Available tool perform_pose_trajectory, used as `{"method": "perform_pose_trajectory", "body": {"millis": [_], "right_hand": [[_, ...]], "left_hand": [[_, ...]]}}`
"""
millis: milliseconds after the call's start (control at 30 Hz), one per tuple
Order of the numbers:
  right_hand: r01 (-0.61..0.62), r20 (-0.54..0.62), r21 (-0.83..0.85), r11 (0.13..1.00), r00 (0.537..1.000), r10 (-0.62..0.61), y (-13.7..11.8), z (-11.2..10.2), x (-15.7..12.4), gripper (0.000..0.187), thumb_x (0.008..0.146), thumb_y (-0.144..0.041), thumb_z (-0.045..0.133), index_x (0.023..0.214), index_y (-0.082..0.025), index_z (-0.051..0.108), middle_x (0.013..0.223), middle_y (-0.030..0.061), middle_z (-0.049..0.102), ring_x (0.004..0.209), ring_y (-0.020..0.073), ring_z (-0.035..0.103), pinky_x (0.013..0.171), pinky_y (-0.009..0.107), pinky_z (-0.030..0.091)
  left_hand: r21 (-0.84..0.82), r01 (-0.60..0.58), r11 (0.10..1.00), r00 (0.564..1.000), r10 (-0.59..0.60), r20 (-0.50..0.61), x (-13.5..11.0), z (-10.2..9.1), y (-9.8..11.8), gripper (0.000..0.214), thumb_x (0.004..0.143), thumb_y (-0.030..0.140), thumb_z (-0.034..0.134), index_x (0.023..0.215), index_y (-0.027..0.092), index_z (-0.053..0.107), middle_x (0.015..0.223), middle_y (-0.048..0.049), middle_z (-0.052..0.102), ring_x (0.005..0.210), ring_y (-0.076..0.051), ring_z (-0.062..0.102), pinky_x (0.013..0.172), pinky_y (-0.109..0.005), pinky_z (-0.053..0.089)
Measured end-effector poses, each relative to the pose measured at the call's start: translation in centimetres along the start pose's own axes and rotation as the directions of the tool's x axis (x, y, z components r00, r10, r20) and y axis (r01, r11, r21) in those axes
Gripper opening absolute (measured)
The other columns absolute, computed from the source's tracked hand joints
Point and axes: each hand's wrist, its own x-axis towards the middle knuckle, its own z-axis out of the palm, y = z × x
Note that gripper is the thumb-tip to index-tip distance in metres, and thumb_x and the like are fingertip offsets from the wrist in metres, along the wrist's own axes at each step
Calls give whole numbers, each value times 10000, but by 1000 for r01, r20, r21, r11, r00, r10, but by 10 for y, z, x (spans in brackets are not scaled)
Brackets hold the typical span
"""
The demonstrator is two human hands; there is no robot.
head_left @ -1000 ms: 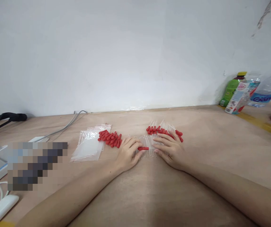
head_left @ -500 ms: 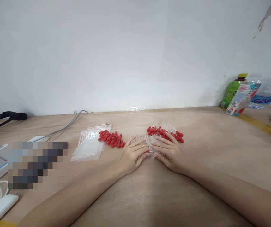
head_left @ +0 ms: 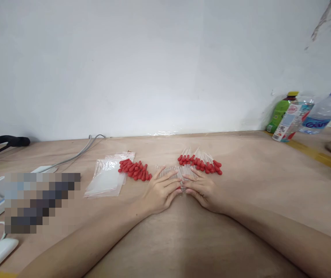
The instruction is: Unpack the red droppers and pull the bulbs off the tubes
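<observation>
My left hand [head_left: 161, 190] rests low over the table, thumb and fingers closed on a small red rubber bulb [head_left: 179, 188], mostly hidden. Facing it, my right hand [head_left: 204, 189] pinches a clear dropper tube [head_left: 184, 189]; the fingers cover most of its length. Under and just beyond both hands lies a row of clear tubes [head_left: 187, 170]. Loose red bulbs [head_left: 136, 168] are heaped left of my left hand. Past my right hand lie several droppers [head_left: 201, 162], red bulbs toward me and thin clear tips toward the wall.
Clear zip bags [head_left: 104, 177] lie left of the loose bulbs. A grey cable [head_left: 81, 152], a white device [head_left: 0, 255] and a blurred-out patch are farther left. At the back right stand a green bottle [head_left: 279, 114], a carton [head_left: 287, 123] and a water bottle [head_left: 324, 112].
The view has shifted slightly, so things sit a little farther left. My right hand's fingers have moved slightly; both hands remain together over the tubes.
</observation>
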Motion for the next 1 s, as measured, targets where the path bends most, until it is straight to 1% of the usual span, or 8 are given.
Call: {"method": "perform_pose_trajectory", "body": {"millis": [100, 233, 300, 400, 533, 667, 833, 1000], "right_hand": [[21, -28, 18, 1000, 999, -21, -1, -1, 0, 199, 868, -188, 446, 998, -157, 594, 1029, 91, 656, 998, 161, 594, 1013, 420, 371], [26, -9, 58, 998, 1000, -25, -5, -6, 2, 178, 873, -173, 430, 961, -168, 584, 918, 56, 678, 985, 156, 597, 959, 371, 440], [33, -8, 69, 997, 999, -33, -7, -8, 3, 161, 872, -165, 430, 938, -161, 577, 843, 43, 673, 922, 148, 617, 921, 349, 471], [41, -11, 77, 996, 999, -40, -7, -8, 3, 156, 872, -154, 423, 926, -159, 569, 812, 36, 661, 824, 131, 627, 886, 337, 493], [67, -54, 76, 995, 997, -63, -5, -4, -1, 167, 853, -133, 453, 973, -171, 563, 867, 40, 663, 886, 136, 612, 898, 337, 489], [79, -94, 59, 995, 993, -73, -2, 0, -7, 256, 829, -120, 493, 1075, -171, 543, 972, 59, 661, 949, 150, 602, 920, 351, 480], [104, -125, 55, 993, 988, -96, 0, 0, -12, 331, 831, -113, 481, 1152, -184, 516, 1002, 62, 658, 982, 156, 595, 924, 363, 482], [103, -113, 56, 993, 989, -97, -1, -3, -15, 392, 824, -91, 481, 1203, -191, 483, 1036, 57, 650, 1023, 160, 576, 944, 373, 470]], "left_hand": [[17, -12, 1000, 1000, 12, 24, 0, -2, 1, 163, 853, 206, 482, 947, 179, 611, 1023, -38, 671, 1127, -201, 518, 1090, -481, 155], [15, -19, 1000, 998, 18, 60, -1, -3, 1, 171, 865, 216, 460, 929, 172, 612, 1047, -45, 661, 1141, -208, 505, 1090, -489, 153], [8, -21, 1000, 997, 21, 75, -1, -3, 0, 176, 869, 217, 450, 926, 166, 609, 1048, -48, 660, 1133, -204, 513, 1088, -479, 173], [-10, -15, 1000, 995, 16, 99, -2, -3, 0, 180, 872, 217, 442, 928, 161, 604, 1052, -50, 658, 1118, -195, 526, 1068, -442, 247], [-24, -9, 1000, 994, 12, 113, -3, -3, -1, 193, 873, 216, 433, 950, 161, 601, 1047, -64, 659, 1113, -186, 531, 1019, -401, 334], [-24, -29, 999, 995, 31, 99, -5, -5, -1, 184, 870, 208, 438, 940, 152, 598, 1038, -72, 662, 1117, -186, 527, 1036, -407, 308], [-18, -56, 998, 996, 57, 62, -7, -6, -1, 161, 862, 198, 452, 929, 163, 594, 1029, -65, 667, 1114, -184, 530, 1041, -405, 291], [-8, -88, 996, 996, 88, 16, -7, -4, -2, 123, 856, 190, 470, 891, 163, 585, 1028, -56, 668, 1105, -184, 537, 1031, -397, 287]]}}
